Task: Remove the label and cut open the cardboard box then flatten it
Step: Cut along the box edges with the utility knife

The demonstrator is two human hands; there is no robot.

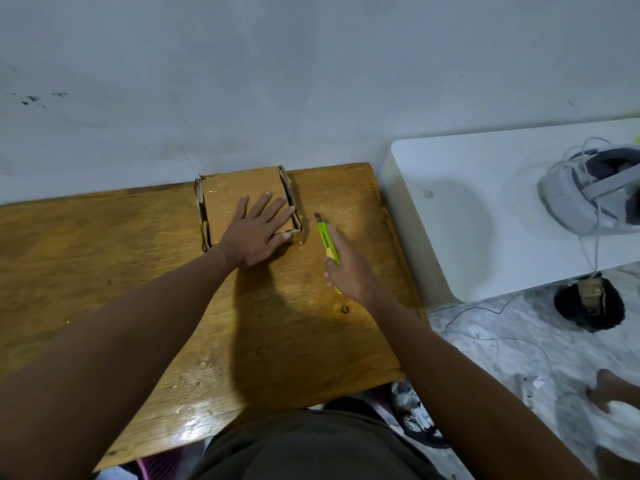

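A small brown cardboard box (228, 195) lies pressed flat at the far edge of the wooden table (138, 271), against the wall. My left hand (258, 233) rests palm down on its near right part, fingers spread. Its folded side flaps show along the left and right edges. To the right of the box, my right hand (346, 268) holds a green and yellow utility knife (326, 241). The knife's blade tip points away from me, and it lies low over the table, apart from the box.
A white appliance (485, 209) stands right of the table with a white headset (588, 192) and cable on it. A black basket (588, 306) with cardboard sits on the marble floor. A bin of paper scraps (412, 414) is below the table's near edge.
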